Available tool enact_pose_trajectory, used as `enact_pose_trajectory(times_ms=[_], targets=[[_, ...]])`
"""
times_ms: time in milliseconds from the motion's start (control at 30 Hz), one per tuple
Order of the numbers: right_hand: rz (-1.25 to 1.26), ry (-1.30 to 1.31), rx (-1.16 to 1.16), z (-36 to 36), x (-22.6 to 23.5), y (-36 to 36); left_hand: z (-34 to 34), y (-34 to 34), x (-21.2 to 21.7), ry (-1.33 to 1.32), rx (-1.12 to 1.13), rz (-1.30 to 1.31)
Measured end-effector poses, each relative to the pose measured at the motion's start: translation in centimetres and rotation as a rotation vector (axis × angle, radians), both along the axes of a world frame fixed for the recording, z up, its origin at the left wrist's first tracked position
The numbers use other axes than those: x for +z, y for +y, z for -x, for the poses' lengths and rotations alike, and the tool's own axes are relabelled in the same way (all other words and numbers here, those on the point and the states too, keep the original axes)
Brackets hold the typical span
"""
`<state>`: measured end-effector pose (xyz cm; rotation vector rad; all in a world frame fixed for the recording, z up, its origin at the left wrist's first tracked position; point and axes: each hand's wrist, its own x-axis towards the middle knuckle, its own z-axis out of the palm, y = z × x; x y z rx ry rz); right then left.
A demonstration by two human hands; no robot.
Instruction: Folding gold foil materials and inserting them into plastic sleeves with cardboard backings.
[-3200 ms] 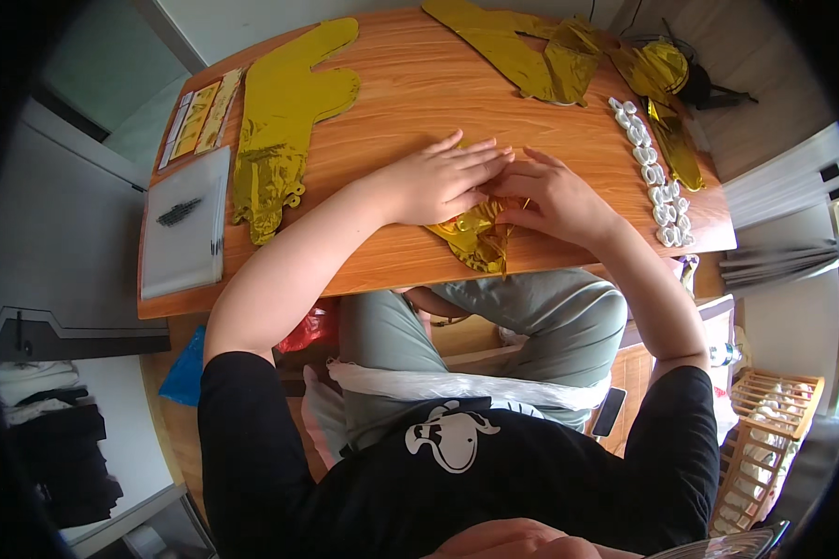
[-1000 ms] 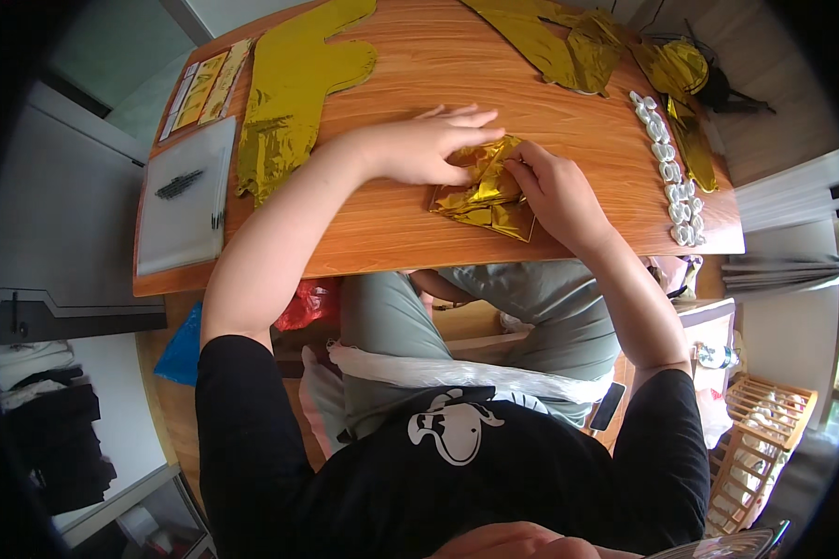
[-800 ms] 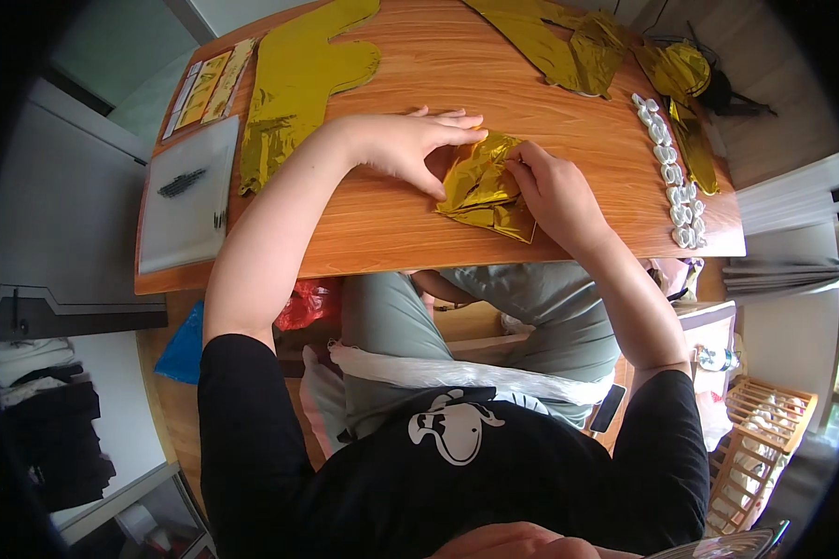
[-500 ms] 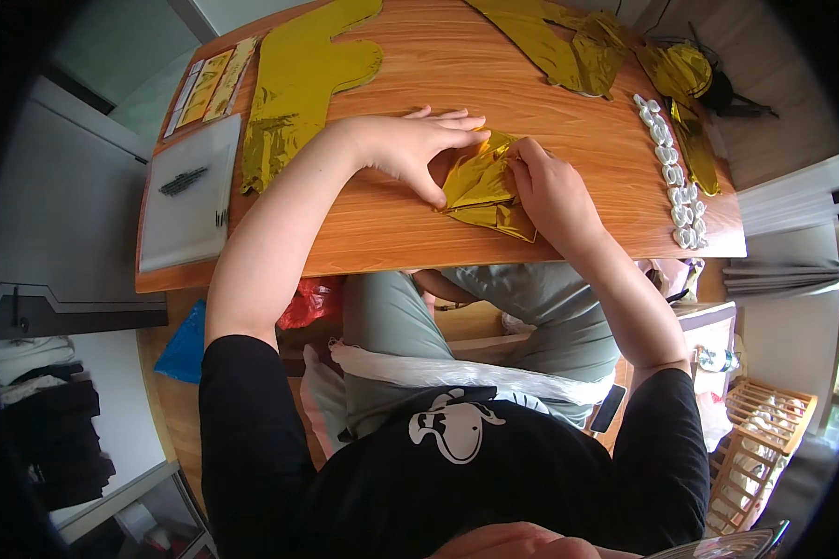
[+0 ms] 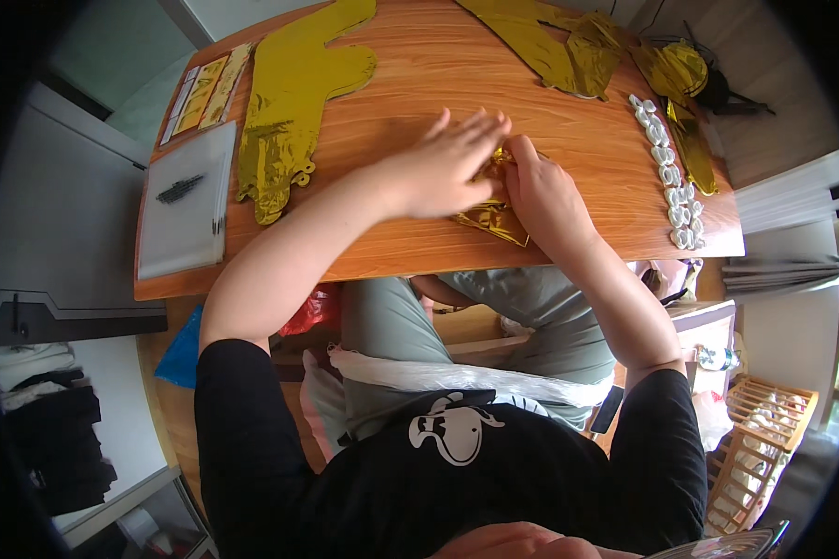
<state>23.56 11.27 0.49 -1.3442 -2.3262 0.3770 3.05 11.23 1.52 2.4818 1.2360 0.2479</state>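
A folded gold foil balloon [image 5: 496,224] lies on the wooden table in front of me, largely covered by my hands. My left hand [image 5: 452,166] rests flat over its left part, fingers stretched out and a little blurred by motion. At the foil's right side my right hand [image 5: 548,191] is closed, with the thumb and fingers pinching its edge. Between the two hands a small crumpled bit of the foil shows.
Flat gold foil balloons [image 5: 294,93] lie at the table's far left and far right [image 5: 541,51]. Coiled white ribbons [image 5: 669,172] line the right side. A clear plastic sheet [image 5: 186,210] with thin dark sticks and several orange-and-white packets [image 5: 200,93] sit at left.
My left hand has slid right across the foil, closer to my right hand, and covers more of it. The right hand has barely moved. The far-left balloon's lower end now shows more.
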Motion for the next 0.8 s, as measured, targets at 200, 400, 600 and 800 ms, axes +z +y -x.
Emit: enact_pose_trajectory(times_ms=[200, 400, 600, 800], targets=[[0.08, 0.016, -0.086, 0.0, 1.0, -0.2, -1.1, -1.0, -2.3, 0.162, 0.006, -0.251], [-0.099, 0.364, -0.028, -2.4, 1.8, -1.4, -1.0, -0.7, -2.6, 0.152, -0.022, -0.272], [-0.285, -0.031, 0.358, -5.0, 0.8, -3.3, -0.5, -0.1, -2.4, 0.178, -0.11, -0.304], [-0.233, -0.036, 0.377, -5.2, 1.0, -3.6, 0.0, 0.9, -2.5, 0.161, -0.167, -0.296]])
